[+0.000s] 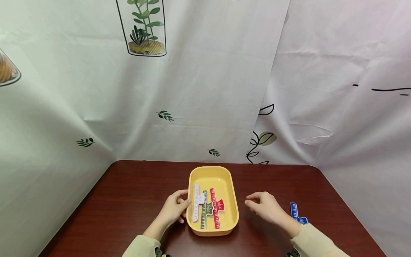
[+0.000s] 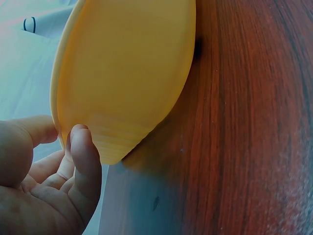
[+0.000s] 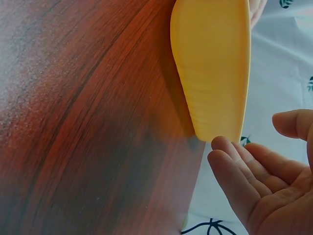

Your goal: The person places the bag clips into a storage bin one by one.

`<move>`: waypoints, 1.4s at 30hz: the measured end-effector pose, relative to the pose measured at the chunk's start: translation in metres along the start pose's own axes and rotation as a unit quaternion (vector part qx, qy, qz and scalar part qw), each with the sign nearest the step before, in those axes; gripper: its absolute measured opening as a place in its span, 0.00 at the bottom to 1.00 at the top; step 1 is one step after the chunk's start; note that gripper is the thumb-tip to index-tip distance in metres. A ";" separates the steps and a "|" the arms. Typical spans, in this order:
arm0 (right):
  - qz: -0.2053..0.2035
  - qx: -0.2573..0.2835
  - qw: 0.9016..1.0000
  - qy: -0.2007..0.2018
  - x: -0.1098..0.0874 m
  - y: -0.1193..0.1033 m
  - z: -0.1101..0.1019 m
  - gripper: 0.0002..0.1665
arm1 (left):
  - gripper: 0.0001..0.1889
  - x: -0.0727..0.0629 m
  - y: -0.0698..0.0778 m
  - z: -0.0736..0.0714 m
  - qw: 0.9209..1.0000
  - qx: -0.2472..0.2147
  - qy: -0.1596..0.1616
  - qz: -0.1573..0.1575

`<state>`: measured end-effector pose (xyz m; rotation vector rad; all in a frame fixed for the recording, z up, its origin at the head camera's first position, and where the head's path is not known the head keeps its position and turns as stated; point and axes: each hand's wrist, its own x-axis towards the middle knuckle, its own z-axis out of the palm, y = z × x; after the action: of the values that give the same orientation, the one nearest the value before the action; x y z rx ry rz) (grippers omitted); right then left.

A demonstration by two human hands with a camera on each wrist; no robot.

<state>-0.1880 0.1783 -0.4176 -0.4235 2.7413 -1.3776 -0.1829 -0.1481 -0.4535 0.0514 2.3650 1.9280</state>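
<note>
A yellow tray (image 1: 226, 185) stands on the table, with a white ruler clip (image 1: 196, 205), a green ruler clip (image 1: 203, 214) and a red ruler clip (image 1: 214, 203) lying side by side in it. My left hand (image 1: 173, 207) pinches the tray's left rim, thumb at the edge and fingers against the outer wall (image 2: 127, 73). Off the tray's right side, my right hand (image 1: 264, 206) is apart from it and holds nothing; its fingers are relaxed and the thumb stands away from them in the right wrist view. A blue ruler clip (image 1: 294, 211) lies beyond the right wrist, partly covered by the forearm.
The dark red wooden table (image 1: 144, 182) has rounded far corners. White patterned cloth (image 1: 205, 89) hangs behind it and along both sides.
</note>
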 end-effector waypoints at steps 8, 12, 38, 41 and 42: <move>0.000 0.007 1.000 -0.001 -0.003 0.004 -0.002 0.16 | 0.24 -0.001 -0.001 0.000 1.000 0.000 0.000 0.001; 0.011 0.008 1.000 0.002 -0.004 0.006 -0.003 0.17 | 0.24 -0.001 -0.002 0.000 1.000 -0.002 -0.001 0.001; 0.049 -0.001 0.998 0.029 -0.012 0.016 -0.014 0.18 | 0.24 0.000 -0.002 0.000 1.000 -0.004 -0.002 0.005; 0.056 -0.006 0.998 0.036 -0.012 0.017 -0.015 0.18 | 0.24 0.000 -0.002 0.000 1.000 -0.004 -0.002 0.006; 0.061 -0.007 0.997 0.038 -0.012 0.017 -0.016 0.18 | 0.24 0.000 -0.002 0.000 1.000 -0.004 -0.002 0.005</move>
<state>-0.1825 0.2038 -0.4229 -0.2035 2.7863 -1.3726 -0.1832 -0.1485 -0.4556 0.0668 2.3597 1.9406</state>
